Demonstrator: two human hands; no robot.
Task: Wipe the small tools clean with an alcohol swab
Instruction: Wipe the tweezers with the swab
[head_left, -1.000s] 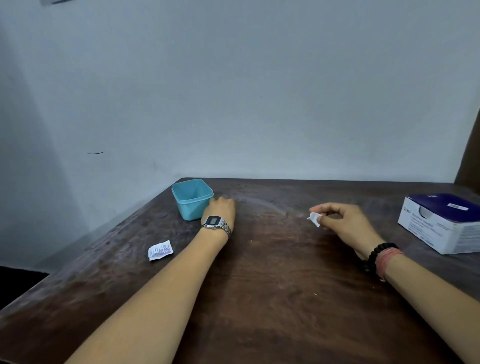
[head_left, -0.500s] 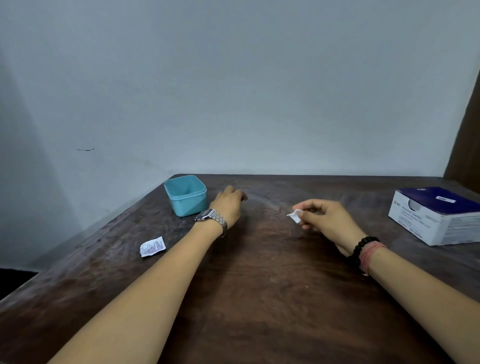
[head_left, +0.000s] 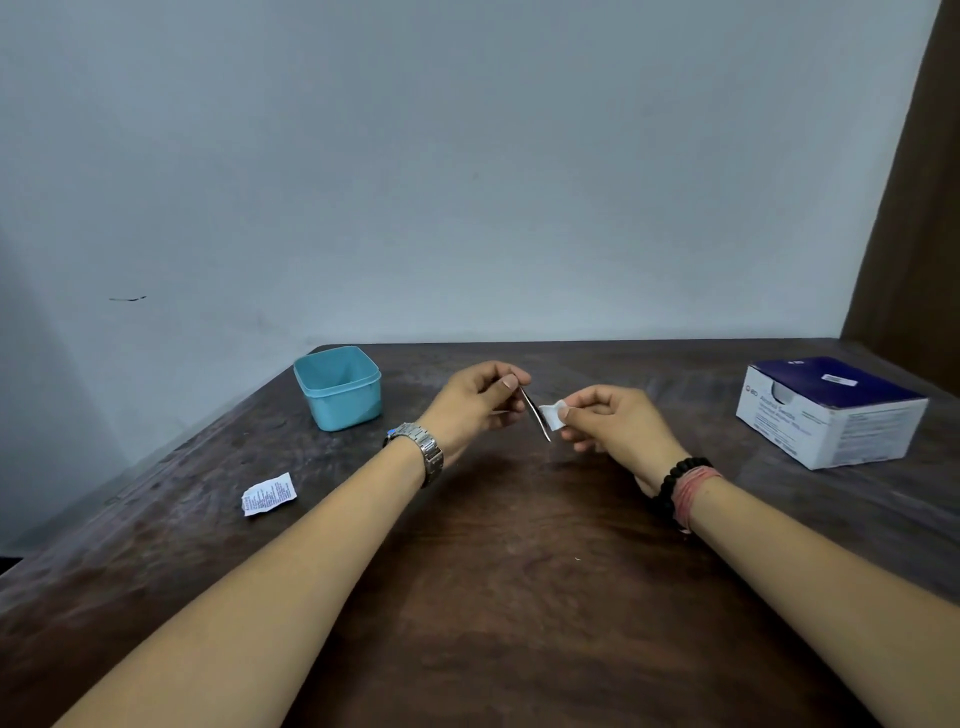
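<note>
My left hand (head_left: 475, 402) pinches a thin metal tool (head_left: 537, 422) by its upper end, so the tool hangs slanted down to the right above the table. My right hand (head_left: 615, 423) pinches a small white alcohol swab (head_left: 551, 415) between thumb and forefinger. The swab touches the tool's right side about midway along it. Both hands are raised over the middle of the dark wooden table (head_left: 519, 597).
A teal plastic tub (head_left: 337, 387) stands at the back left. A torn white swab wrapper (head_left: 267, 493) lies near the left edge. A blue and white box of swabs (head_left: 831, 410) sits at the right. A grey wall lies behind the table.
My left hand left the tub's side and rose to the centre, now holding the metal tool. My right hand moved the swab left until it met the tool.
</note>
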